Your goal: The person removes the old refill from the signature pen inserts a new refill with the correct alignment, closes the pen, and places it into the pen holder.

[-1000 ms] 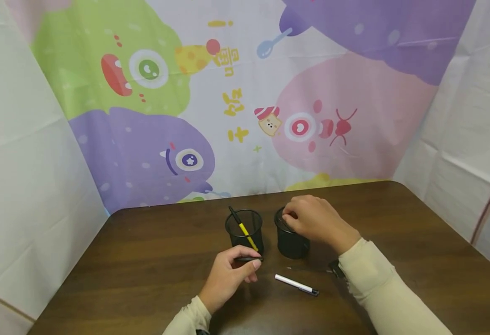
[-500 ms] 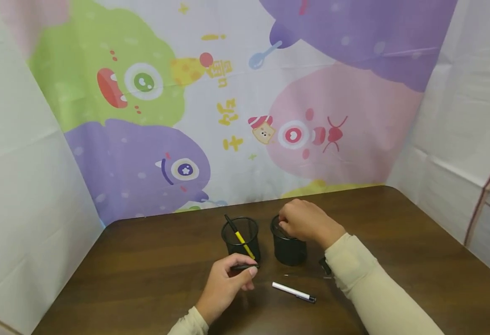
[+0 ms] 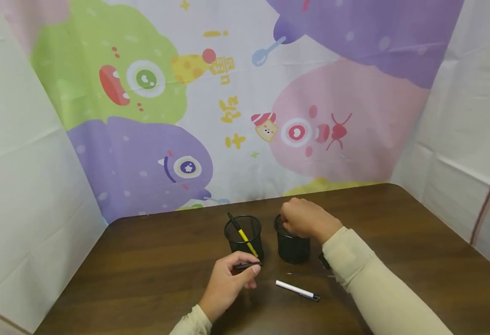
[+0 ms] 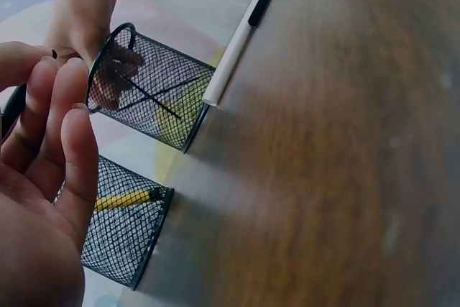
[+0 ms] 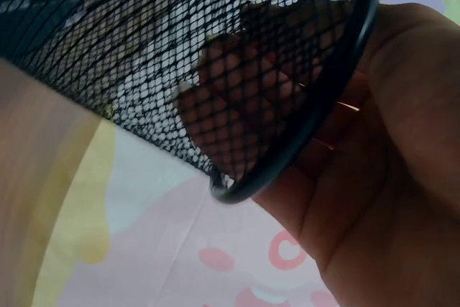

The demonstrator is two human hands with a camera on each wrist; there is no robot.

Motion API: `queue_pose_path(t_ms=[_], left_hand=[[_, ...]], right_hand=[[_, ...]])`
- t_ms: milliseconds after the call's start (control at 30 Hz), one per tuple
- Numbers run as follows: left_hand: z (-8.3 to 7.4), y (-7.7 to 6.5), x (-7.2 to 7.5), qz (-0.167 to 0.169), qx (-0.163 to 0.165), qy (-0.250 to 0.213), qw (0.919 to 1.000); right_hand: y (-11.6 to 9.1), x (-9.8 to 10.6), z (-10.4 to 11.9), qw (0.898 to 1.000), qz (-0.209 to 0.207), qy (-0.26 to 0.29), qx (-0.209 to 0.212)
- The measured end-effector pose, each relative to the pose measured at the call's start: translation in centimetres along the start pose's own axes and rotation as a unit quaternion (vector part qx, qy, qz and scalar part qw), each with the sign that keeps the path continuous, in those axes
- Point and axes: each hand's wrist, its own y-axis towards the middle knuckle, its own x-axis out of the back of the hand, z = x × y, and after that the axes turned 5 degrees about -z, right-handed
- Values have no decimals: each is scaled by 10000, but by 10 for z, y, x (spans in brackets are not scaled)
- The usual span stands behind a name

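Right hand (image 3: 309,218) was lowered deeper into cup (image 3: 294,251) right of centre, grip unclear; pen (image 3: 245,266) was pinched by left hand (image 3: 227,280).

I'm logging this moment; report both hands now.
Left hand: holding a black pen.
Right hand: partly inside the right mesh cup; whether it grips anything cannot be told.

We classify the place as a small fabric-screened booth built around a wood-grain table (image 3: 153,251); the building beyond cannot be determined. A cartoon-printed cloth (image 3: 241,181) spans the far edge from corner to corner, and creased white sheets (image 3: 23,177) flank both side edges. We note desk stationery — mesh cups (image 3: 294,251) and a white pen (image 3: 295,289) — inside the far edge.
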Motion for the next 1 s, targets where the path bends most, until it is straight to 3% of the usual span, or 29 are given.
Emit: queue_pose_path(t_ms=[233, 733, 1000], left_hand=[[2, 2, -1, 87, 44, -24, 9999], [4, 1, 0, 90, 168, -12, 9998], [3, 1, 0, 142, 165, -13, 9998]], right_hand=[[2, 0, 4, 9982, 453, 99, -384], [10, -8, 5, 9957, 770, 172, -479], [10, -12, 3, 9945, 701, 317, -707]])
